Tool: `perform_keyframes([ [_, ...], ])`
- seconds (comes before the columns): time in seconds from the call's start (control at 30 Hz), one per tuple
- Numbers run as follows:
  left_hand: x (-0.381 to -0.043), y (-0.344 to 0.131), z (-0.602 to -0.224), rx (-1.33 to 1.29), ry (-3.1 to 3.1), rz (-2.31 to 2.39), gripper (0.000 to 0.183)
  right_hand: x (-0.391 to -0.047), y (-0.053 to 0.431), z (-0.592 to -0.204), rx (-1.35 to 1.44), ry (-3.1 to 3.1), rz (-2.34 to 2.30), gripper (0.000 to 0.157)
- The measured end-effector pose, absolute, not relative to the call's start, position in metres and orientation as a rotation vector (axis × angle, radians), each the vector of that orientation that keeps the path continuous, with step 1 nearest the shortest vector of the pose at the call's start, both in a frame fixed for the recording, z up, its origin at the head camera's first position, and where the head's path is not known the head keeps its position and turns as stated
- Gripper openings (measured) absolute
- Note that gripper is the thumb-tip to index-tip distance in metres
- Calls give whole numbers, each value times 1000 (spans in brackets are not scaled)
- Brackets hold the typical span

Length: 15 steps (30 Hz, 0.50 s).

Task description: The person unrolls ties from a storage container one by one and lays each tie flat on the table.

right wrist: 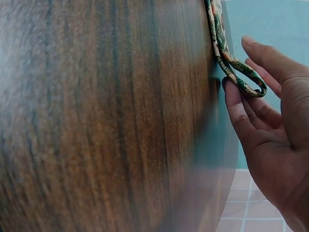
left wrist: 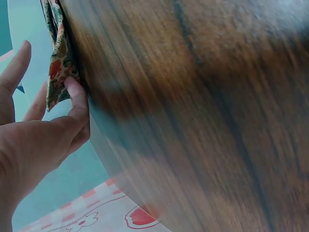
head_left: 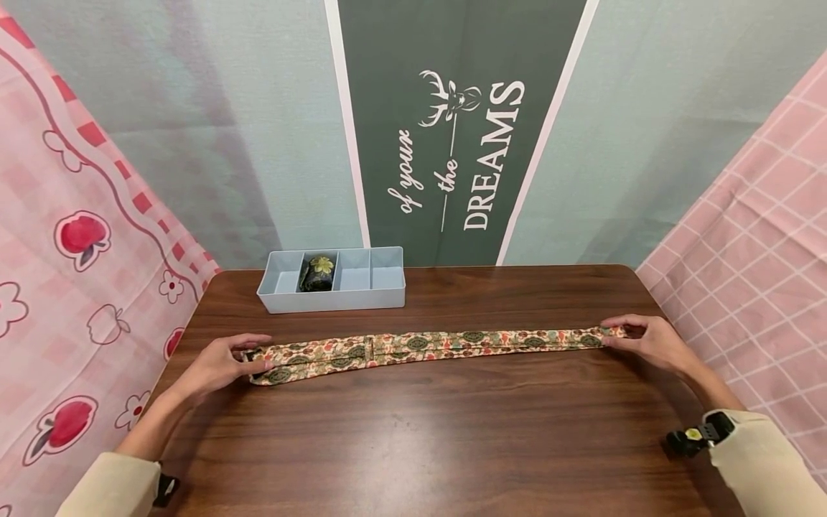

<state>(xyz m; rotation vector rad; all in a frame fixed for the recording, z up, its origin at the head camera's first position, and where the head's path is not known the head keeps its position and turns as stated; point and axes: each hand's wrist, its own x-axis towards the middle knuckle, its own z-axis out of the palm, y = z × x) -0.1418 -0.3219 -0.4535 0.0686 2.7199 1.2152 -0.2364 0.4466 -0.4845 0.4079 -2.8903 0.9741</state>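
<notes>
A folded necktie (head_left: pixel 446 345) with a colourful flowery pattern stretches across the table, its back seam and keeper loop upward. My left hand (head_left: pixel 222 362) holds the tie's left end between thumb and fingers, with the index finger held off it. In the left wrist view that end of the tie (left wrist: pixel 57 72) is narrow and pointed. At the other end, my right hand (head_left: pixel 649 341) holds the folded tip lightly. The right wrist view shows this tip of the tie (right wrist: pixel 241 75) as a loose loop standing up beside the thumb.
Behind the tie stands a pale blue divided box (head_left: pixel 352 300) near the table's back edge. One compartment contains a dark rolled cloth (head_left: pixel 318 275) with a yellow-green leaf pattern. Curtains (head_left: pixel 271 143) hang behind and on both sides of the wooden table (head_left: pixel 413 438).
</notes>
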Motion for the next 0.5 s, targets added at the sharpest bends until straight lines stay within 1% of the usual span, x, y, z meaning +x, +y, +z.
perform_keyframes([
  [0.1,-143,-322,-454,56,2686,1254,56,-237,447,-485,395,-2888,989,31],
  [0.3,-144,-322,-455,114,2717,1255,54,-236,447,-485,387,-2888,969,31],
  [0.5,-144,-319,-458,97,2669,1331,56,-236,447,-485,409,-2885,954,30],
])
